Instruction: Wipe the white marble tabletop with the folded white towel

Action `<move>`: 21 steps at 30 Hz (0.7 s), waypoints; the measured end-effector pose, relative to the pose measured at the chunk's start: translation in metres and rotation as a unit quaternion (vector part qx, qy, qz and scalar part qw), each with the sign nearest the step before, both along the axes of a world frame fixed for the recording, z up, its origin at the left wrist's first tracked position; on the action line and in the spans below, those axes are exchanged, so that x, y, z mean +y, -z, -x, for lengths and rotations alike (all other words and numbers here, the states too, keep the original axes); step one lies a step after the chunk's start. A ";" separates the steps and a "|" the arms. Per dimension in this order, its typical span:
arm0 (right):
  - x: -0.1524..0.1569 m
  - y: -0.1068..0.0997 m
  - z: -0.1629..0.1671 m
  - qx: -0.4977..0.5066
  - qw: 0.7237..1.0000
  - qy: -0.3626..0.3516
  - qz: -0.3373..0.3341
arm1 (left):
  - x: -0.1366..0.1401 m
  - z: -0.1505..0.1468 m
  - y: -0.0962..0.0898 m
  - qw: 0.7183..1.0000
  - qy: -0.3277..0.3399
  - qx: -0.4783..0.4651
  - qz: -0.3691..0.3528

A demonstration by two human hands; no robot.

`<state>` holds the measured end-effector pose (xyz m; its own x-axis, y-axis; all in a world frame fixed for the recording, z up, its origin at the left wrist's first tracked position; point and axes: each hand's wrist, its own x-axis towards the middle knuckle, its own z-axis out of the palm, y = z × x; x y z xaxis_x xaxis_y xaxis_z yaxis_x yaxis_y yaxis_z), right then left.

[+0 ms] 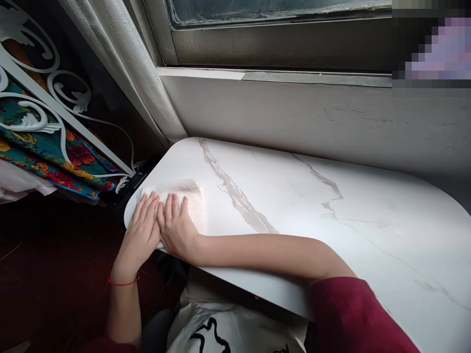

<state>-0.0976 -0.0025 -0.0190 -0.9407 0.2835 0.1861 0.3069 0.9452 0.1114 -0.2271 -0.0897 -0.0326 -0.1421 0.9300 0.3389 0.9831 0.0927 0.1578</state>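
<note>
A whitish, fuzzy cloth (193, 203) lies spread on the left end of a white marble-patterned tabletop (305, 196). Both hands press on it from above, side by side and touching near the thumbs. My left hand (140, 233) lies flat with straight fingers over the cloth's left part, close to the table's rounded end. Flat as well, my right hand (178, 225) rests on the middle of the cloth with its fingers stretched out. The cloth's near part is mostly hidden under the hands.
A wall (294, 108) with a window ledge (206, 73) runs along the table's far side. To the left hang a pale curtain (125, 63) and flowered fabric (77, 162) behind a white scrolled metal frame (69, 117). White cables (123, 182) lie beside the table's left end.
</note>
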 end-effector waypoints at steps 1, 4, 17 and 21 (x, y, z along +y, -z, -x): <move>0.002 -0.001 0.001 -0.006 1.000 0.012 -0.003 | 0.005 0.003 -0.001 1.000 0.014 0.001 0.011; 0.018 -0.004 0.003 0.006 1.000 0.025 -0.007 | 0.025 0.015 -0.001 0.998 0.044 0.014 0.038; 0.148 0.019 0.001 0.109 0.991 0.027 0.074 | 0.163 0.026 -0.004 0.993 0.022 0.050 0.107; 0.178 0.018 -0.009 0.093 0.991 0.067 0.074 | 0.207 0.021 -0.002 0.991 0.059 0.058 0.109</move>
<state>-0.0887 0.1759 -0.0369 -0.8463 0.4401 0.3001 0.4321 0.8967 -0.0963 -0.2483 0.1176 -0.0305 0.0001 0.9908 0.1351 0.9995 -0.0045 0.0324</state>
